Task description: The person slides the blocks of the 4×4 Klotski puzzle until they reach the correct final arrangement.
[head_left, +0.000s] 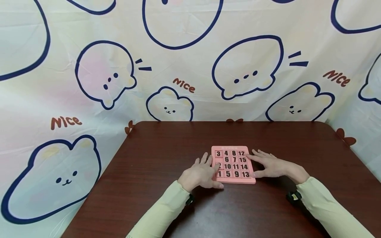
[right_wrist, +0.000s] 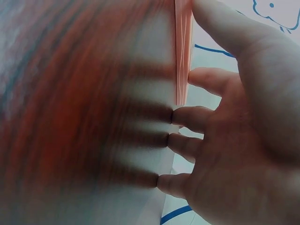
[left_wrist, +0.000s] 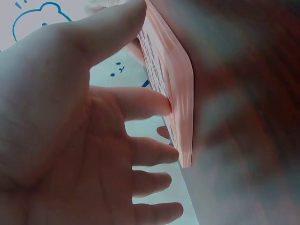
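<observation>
A pink sliding number puzzle (head_left: 233, 181) lies flat on the table, its white tiles bearing black numbers. In its left column, a gap shows below the 3 tile (head_left: 218, 153). My left hand (head_left: 198, 175) lies over the puzzle's left side, fingers spread. Its index fingertip (left_wrist: 161, 104) presses on the tile place under that gap, hiding the number. The left thumb extends by the near edge. My right hand (head_left: 272, 166) steadies the right side with extended fingers; its index fingertip (right_wrist: 194, 76) touches the frame and the other fingertips rest on the table.
The dark brown wooden table (head_left: 134, 185) reaches back to a pale curtain (head_left: 202, 62) printed with cartoon bears. Both forearms, in light sleeves (head_left: 165, 210), come in from the near side. A dark wrist strap (head_left: 294, 196) sits by the right cuff.
</observation>
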A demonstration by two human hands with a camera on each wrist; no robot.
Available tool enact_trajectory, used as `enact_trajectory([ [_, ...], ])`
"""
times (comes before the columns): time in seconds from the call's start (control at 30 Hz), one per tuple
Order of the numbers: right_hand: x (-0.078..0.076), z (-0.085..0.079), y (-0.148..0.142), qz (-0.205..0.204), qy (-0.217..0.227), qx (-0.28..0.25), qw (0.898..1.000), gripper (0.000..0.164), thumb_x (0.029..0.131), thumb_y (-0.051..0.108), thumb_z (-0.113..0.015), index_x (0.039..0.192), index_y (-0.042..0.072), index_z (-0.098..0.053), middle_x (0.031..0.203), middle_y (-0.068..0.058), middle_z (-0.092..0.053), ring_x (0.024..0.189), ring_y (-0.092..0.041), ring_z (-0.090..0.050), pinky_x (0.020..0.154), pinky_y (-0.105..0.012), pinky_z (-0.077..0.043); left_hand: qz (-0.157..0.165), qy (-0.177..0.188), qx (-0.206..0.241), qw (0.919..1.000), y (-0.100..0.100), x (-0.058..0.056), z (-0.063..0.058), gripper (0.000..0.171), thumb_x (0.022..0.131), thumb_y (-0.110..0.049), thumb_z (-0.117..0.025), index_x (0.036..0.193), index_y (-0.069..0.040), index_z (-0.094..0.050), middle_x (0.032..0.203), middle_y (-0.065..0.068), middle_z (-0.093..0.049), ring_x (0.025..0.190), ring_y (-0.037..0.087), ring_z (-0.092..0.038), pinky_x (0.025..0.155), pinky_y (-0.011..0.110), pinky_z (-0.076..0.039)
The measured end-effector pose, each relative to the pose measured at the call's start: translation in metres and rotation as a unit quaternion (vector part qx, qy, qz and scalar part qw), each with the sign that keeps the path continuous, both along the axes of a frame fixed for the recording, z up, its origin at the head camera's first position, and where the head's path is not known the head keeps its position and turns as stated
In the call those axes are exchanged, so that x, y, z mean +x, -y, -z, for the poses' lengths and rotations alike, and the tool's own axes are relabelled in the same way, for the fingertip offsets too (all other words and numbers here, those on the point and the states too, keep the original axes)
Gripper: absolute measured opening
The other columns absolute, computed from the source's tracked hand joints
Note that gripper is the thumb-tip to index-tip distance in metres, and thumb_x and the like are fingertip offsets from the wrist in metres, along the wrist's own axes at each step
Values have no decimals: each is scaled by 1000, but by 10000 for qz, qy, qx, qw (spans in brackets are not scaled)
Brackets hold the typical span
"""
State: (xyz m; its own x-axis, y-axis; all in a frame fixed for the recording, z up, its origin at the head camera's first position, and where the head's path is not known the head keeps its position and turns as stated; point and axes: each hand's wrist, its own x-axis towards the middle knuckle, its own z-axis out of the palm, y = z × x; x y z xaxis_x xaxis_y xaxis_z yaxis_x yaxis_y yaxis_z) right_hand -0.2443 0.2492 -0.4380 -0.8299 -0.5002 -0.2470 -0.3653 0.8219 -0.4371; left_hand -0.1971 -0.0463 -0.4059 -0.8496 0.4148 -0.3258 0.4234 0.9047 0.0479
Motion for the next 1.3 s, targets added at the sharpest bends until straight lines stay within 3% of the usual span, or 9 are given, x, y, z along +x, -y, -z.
enact_trajectory([
  [0.27, -2, 1, 0, -41, -29, 24, 10000, 90, 83, 59, -67, 154, 15, -34, 161, -28, -17, 147, -52, -9, 110, -74, -12, -142, -140, 61, 9998, -6, -3, 3, 87, 84, -71, -58, 153, -22, -37, 164, 17, -17, 154, 32, -9, 121, 50, -21],
  [0.47, 0, 0, 0, -22, -32, -10, 10000, 91, 82, 59, -68, 153, 14, -35, 160, -28, -17, 147, -52, -9, 110, -74, -12, -135, -238, 67, 9996, -8, -13, 8, 85, 89, -68, -53, 155, -19, -32, 164, 17, -16, 154, 33, -9, 120, 51, -23],
  [0.7, 2, 1, -3, -19, -37, -11, 10000, 91, 82, 59, -69, 153, 15, -34, 160, -28, -18, 147, -52, -9, 110, -75, -12, -326, -41, 178, 9993, -5, -24, 10, 79, 91, -66, -50, 156, -26, -29, 165, 15, -13, 154, 33, -4, 122, 51, -18],
  [0.9, 1, 2, -3, 9, -15, 9, 10000, 91, 81, 61, -68, 154, 17, -34, 161, -27, -17, 147, -52, -9, 109, -75, -13, -364, 37, 226, 9991, -2, -25, 7, 80, 90, -67, -52, 156, -30, -28, 166, 13, -14, 154, 32, -5, 122, 51, -19],
  [1.03, 1, 2, 0, 20, -26, -9, 10000, 91, 81, 60, -69, 154, 17, -35, 161, -27, -18, 147, -52, -9, 109, -75, -13, -298, -46, 150, 9994, 1, -19, 3, 77, 90, -65, -54, 155, -29, -30, 165, 12, -17, 154, 32, -8, 122, 50, -20],
  [1.3, 0, 2, 2, -57, -73, -16, 10000, 90, 82, 60, -68, 153, 16, -35, 161, -27, -18, 147, -52, -9, 111, -74, -13, 92, -74, 39, 9999, 6, 17, -10, 81, 85, -66, -62, 152, -27, -37, 163, 10, -23, 153, 33, -13, 120, 52, -24],
])
